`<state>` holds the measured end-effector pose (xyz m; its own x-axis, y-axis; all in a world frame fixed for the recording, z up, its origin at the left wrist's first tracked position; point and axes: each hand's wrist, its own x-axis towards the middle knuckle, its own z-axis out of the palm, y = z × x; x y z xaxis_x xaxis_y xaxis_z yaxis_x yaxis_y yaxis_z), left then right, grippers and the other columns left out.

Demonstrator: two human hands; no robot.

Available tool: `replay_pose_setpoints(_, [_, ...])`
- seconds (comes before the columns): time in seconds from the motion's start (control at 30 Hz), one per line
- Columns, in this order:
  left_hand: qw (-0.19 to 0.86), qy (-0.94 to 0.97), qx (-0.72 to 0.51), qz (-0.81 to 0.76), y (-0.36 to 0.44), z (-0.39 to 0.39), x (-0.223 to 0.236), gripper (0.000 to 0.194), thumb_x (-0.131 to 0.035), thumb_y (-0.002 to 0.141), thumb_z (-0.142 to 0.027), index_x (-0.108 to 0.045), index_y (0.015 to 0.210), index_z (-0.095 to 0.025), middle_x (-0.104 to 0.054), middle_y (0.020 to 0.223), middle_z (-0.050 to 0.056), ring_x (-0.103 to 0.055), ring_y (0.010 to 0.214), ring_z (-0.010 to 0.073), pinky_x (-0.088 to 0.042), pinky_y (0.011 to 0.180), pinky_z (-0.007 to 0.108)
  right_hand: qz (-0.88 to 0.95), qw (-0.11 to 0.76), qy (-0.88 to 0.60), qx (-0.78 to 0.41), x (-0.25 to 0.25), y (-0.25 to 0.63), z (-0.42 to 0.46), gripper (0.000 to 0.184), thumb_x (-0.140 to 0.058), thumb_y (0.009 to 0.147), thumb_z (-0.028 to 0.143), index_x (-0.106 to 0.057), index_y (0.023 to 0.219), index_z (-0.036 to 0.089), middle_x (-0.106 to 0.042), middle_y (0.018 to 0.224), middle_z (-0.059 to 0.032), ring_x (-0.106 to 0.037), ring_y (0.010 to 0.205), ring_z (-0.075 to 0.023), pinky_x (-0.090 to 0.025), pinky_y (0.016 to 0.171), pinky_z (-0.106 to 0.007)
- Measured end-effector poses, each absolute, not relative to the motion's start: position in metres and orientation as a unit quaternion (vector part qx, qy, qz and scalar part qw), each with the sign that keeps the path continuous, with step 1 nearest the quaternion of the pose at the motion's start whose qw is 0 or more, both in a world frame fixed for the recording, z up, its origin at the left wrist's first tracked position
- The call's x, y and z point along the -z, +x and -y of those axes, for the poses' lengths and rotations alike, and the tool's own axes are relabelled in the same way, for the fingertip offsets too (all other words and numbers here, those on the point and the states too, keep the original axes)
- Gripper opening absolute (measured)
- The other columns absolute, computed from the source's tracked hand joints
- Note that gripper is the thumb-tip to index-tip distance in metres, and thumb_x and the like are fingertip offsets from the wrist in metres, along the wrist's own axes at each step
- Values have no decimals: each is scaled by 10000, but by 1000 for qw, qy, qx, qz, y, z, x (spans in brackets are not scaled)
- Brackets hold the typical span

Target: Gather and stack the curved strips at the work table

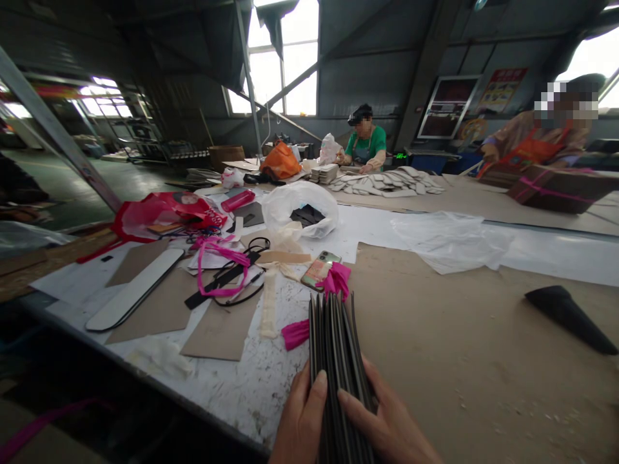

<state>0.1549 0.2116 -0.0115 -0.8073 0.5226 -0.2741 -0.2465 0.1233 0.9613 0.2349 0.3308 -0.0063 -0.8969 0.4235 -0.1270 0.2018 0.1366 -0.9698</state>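
A stack of thin dark flat pieces [336,348] stands on edge on the brown cardboard-covered table [435,335], close to me. My left hand [300,419] clasps its left side with the thumb laid across the top edges. My right hand [387,425] grips the right side, thumb on top as well. Pink ribbon [333,280] lies just beyond the stack, with another pink piece [294,334] to its left. A phone [320,269] rests beside the ribbon.
A long white oval piece [135,290], black straps with pink ribbon [225,274], a red bag [164,216] and a white plastic bag [300,209] crowd the left. A black cone-shaped piece [568,316] lies right. Two people [365,145] work at the far tables.
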Motion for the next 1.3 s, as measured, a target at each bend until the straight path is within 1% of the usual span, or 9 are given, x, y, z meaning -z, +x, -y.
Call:
replay_pose_setpoints(0.1, [323,133,-628,-696,151,-210,7,464,-454,829,-425,-502,1178,-122,-536,1235,105,-389,1224,247,-276,1049,358,751,85,-211,-620,7,235,-331,573,-529,765,343,-395,1289,153,-474,1299,-95,-416,1206,-229,-322,1032,-369])
replay_pose_setpoints(0.2, [321,139,-626,-697,151,-210,6,476,-433,841,-431,-482,1202,-126,-543,1229,100,-408,1211,245,-296,1041,362,752,80,-214,-618,7,235,-331,571,-527,770,336,-386,1289,143,-461,1310,-99,-406,1213,-220,-307,1041,-366])
replay_pose_setpoints(0.33, [326,130,-642,-682,153,-211,10,517,-498,801,-455,-484,1195,-121,-569,1199,101,-462,1167,259,-362,999,351,743,81,-210,-630,6,234,-331,572,-523,772,340,-379,1291,147,-474,1297,-92,-435,1189,-212,-323,1032,-358])
replay_pose_setpoints(0.43, [327,113,-673,-654,154,-213,12,546,-556,757,-466,-494,1180,-126,-614,1132,94,-542,1073,267,-445,915,342,740,85,-205,-635,4,234,-331,566,-524,768,337,-387,1286,156,-472,1299,-85,-421,1202,-213,-323,1032,-360])
replay_pose_setpoints(0.5, [320,108,-676,-655,154,-214,12,540,-566,748,-463,-507,1166,-126,-626,1111,90,-558,1050,269,-461,891,337,742,87,-203,-634,3,235,-330,561,-521,766,334,-391,1285,162,-468,1304,-80,-411,1210,-211,-319,1034,-355])
replay_pose_setpoints(0.67, [350,128,-661,-652,152,-214,10,567,-529,782,-443,-435,1234,-113,-590,1167,107,-526,1092,277,-437,927,373,739,89,-212,-634,3,235,-330,574,-525,764,333,-383,1286,141,-477,1293,-93,-427,1194,-211,-322,1029,-350])
replay_pose_setpoints(0.87, [315,154,-627,-695,153,-212,10,527,-475,819,-431,-437,1243,-120,-547,1227,102,-414,1209,260,-301,1046,379,739,89,-210,-634,5,236,-332,568,-519,771,335,-379,1285,139,-472,1295,-97,-425,1193,-212,-320,1029,-347])
replay_pose_setpoints(1.07, [298,182,-586,-731,151,-213,9,507,-405,844,-422,-428,1244,-110,-532,1238,109,-425,1197,245,-325,1025,363,742,90,-204,-632,12,236,-332,581,-517,783,326,-349,1310,151,-444,1319,-91,-398,1214,-203,-288,1048,-359])
replay_pose_setpoints(1.3, [292,200,-561,-748,151,-213,14,522,-382,836,-444,-428,1233,-109,-510,1258,112,-434,1188,244,-347,1007,372,752,91,-185,-627,19,239,-333,575,-467,836,406,-319,1333,159,-384,1365,-104,-326,1264,-214,-233,1076,-397])
